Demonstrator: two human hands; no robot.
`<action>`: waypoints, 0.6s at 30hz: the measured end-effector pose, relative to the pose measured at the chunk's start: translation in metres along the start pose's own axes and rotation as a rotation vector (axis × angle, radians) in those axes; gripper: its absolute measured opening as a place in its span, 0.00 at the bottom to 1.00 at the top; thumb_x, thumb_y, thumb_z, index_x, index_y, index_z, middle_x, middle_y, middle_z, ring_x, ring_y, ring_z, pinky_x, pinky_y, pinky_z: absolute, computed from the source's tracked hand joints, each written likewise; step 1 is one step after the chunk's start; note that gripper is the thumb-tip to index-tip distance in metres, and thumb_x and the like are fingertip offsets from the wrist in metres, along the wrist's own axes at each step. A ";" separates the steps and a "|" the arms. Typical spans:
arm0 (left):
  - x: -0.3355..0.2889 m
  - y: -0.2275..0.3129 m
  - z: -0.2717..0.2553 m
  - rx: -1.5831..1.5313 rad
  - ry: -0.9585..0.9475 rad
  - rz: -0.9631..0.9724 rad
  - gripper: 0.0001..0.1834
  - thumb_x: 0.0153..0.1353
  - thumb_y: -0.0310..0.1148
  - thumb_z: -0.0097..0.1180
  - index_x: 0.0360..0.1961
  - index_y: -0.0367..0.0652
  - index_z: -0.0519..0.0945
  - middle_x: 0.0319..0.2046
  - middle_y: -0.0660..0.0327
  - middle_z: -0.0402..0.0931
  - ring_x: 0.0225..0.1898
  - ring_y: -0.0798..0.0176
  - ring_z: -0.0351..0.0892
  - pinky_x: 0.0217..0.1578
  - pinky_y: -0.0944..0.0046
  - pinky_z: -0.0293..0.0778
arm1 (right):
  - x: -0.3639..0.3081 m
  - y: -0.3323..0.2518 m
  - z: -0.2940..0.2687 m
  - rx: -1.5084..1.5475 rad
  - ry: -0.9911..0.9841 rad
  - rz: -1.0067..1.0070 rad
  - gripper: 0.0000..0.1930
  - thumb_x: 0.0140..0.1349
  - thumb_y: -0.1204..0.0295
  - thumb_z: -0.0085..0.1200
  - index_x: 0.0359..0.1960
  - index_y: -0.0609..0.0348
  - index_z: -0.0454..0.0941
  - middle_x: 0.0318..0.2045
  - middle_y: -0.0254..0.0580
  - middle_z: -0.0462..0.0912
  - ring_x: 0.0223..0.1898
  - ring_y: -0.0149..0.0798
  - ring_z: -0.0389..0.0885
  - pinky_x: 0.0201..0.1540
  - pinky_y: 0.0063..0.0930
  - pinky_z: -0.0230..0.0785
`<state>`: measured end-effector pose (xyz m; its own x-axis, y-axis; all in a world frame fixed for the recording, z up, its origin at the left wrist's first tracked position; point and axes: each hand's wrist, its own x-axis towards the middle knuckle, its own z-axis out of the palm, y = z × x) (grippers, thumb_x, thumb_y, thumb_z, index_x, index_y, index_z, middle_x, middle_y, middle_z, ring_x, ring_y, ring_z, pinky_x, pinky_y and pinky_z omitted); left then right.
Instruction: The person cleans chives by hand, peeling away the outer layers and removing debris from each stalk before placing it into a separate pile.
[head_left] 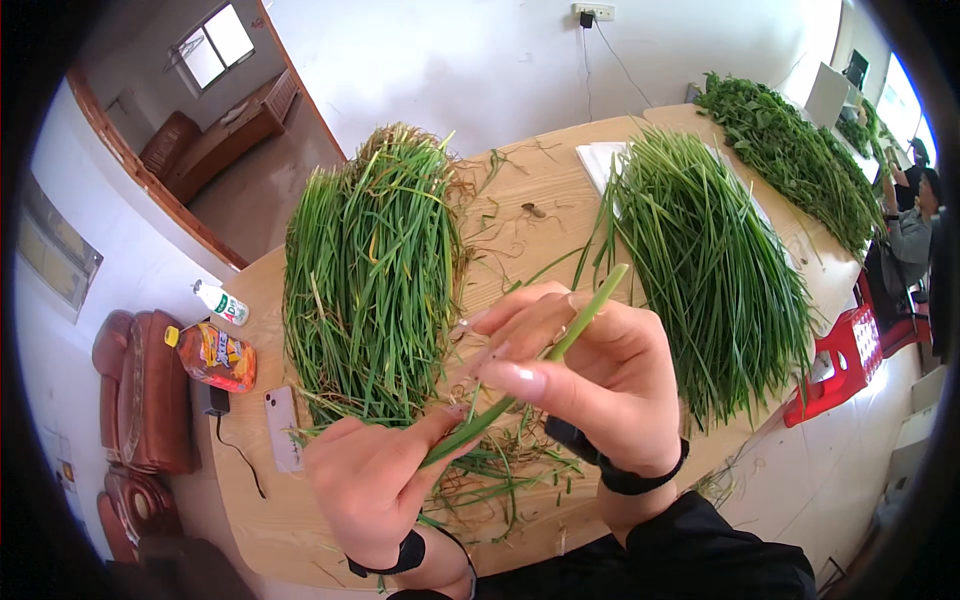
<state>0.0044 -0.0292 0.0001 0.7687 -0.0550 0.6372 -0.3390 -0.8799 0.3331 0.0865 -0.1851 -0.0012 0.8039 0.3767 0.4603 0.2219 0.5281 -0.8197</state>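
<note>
A green chive stalk (pixel 594 318) with a paler tip is held in front of me, slanting up to the right. The fingers of my left hand (pixel 362 482) are closed on its lower part. My right hand (pixel 622 385) pinches it between thumb and fingers farther up, below the pale tip. To the left lies a big heap of chives (pixel 370 285), with brownish, ragged ends and some yellowed leaves. Another heap of chives (pixel 710 270), greener and tidier, lies to the right on a white sheet (pixel 592 165). Loose scraps (pixel 515 478) are scattered under my hands.
At the table's left edge are a white bottle (pixel 222 302), an orange drink bottle (pixel 212 357), a phone (pixel 283 425) and a black adapter (pixel 212 400). Leafy greens (pixel 790 150) lie at the far right. A red stool (pixel 845 360) and a seated person (pixel 912 235) are beyond.
</note>
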 end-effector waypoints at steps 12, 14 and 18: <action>-0.010 -0.009 -0.014 -0.212 0.312 -0.522 0.15 0.58 0.36 0.47 0.21 0.37 0.75 0.11 0.62 0.69 0.06 0.72 0.56 0.11 0.72 0.51 | 0.008 -0.009 -0.060 -0.053 0.786 -0.520 0.19 0.61 0.76 0.43 0.54 0.67 0.62 0.44 0.46 0.74 0.41 0.39 0.75 0.45 0.27 0.68; 0.003 -0.011 0.000 -0.627 0.518 -0.686 0.22 0.65 0.43 0.38 0.20 0.39 0.69 0.10 0.64 0.65 0.05 0.77 0.54 0.09 0.77 0.50 | 0.014 -0.003 -0.045 -0.216 0.649 -0.380 0.17 0.61 0.75 0.44 0.51 0.69 0.65 0.47 0.47 0.73 0.44 0.38 0.75 0.48 0.26 0.65; 0.002 -0.034 0.011 -0.876 0.402 -0.618 0.24 0.64 0.51 0.35 0.18 0.44 0.62 0.08 0.66 0.57 0.06 0.76 0.50 0.07 0.75 0.44 | 0.010 0.011 -0.020 -0.447 -0.082 0.231 0.25 0.58 0.65 0.50 0.53 0.70 0.62 0.46 0.53 0.73 0.45 0.40 0.75 0.49 0.28 0.63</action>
<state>0.0232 -0.0046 -0.0179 0.7596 0.5664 0.3197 -0.3462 -0.0640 0.9360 0.1079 -0.1905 -0.0127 0.8177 0.5133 0.2604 0.2726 0.0531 -0.9607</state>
